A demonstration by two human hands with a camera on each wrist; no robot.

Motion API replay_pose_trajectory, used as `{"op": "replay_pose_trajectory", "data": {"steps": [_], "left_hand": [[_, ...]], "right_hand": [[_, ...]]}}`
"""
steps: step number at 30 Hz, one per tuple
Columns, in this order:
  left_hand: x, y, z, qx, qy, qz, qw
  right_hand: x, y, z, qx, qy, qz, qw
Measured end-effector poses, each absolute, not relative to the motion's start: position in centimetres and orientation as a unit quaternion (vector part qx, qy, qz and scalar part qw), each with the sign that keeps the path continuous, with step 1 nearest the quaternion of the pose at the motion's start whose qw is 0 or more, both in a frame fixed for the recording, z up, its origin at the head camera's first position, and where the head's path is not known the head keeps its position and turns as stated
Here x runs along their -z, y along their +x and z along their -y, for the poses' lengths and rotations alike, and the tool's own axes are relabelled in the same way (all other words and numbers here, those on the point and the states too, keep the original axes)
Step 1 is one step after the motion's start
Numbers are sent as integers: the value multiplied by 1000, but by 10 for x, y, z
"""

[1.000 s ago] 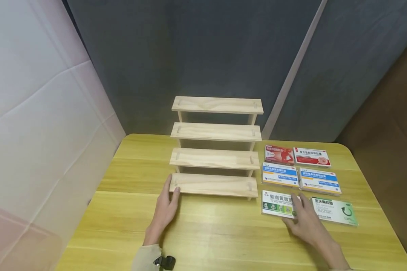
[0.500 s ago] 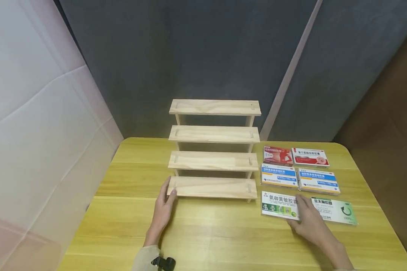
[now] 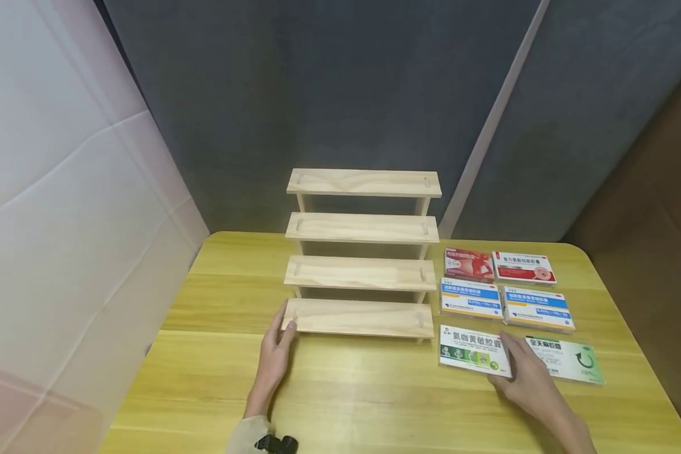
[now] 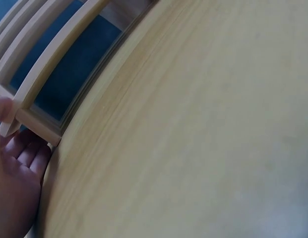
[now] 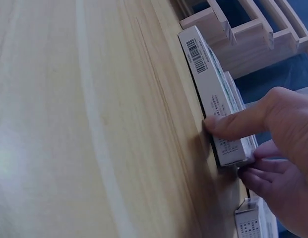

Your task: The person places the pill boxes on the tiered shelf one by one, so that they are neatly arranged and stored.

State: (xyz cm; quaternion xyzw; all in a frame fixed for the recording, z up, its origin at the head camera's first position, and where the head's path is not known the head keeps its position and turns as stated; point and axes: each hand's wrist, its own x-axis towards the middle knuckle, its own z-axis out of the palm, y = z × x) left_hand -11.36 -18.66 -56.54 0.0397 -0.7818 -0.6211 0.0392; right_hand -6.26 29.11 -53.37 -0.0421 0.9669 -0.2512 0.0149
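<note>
A stepped wooden display rack (image 3: 357, 316) stands mid-table, its shelves rising toward the back. My left hand (image 3: 273, 359) grips the left end of the lowest shelf, thumb at its front edge; the left wrist view shows the fingers (image 4: 27, 153) reaching round the side. On the right, my right hand (image 3: 530, 381) pinches the right end of a white and green medicine box (image 3: 471, 350) lying face up. In the right wrist view, the thumb (image 5: 233, 125) presses the box's long front side and the other fingers sit at its far end. They partly overlap the adjacent green-white medicine box (image 3: 573, 360).
Behind these lie two blue and white medicine boxes (image 3: 471, 298), with a red box (image 3: 468, 265) and a red-white box (image 3: 524, 268) farther back. A dark curtain (image 3: 352, 82) hangs behind the table (image 3: 363, 397); a pale sheet (image 3: 79, 208) borders the left.
My right hand has slid slightly right to the end of the white and green box, uncovering more of its face. My left hand stays at the rack while the view shifts slightly.
</note>
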Motion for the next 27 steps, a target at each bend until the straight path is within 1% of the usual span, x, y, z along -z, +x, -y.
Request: {"op": "replay_pose_trajectory", "data": {"steps": [3, 11, 16, 21, 27], "left_hand": [[565, -114, 185, 619, 45, 783, 41], [565, -115, 185, 623, 54, 780, 42], [565, -115, 187, 623, 53, 779, 47], [564, -113, 188, 627, 56, 776, 47], [565, -112, 190, 627, 52, 776, 47]], "right_hand": [[534, -60, -293, 266, -35, -963, 1], [537, -51, -296, 346, 1, -936, -62], [540, -46, -300, 415, 26, -906, -81], [540, -45, -302, 469, 33, -877, -98], [541, -45, -299, 507, 29, -850, -137]]}}
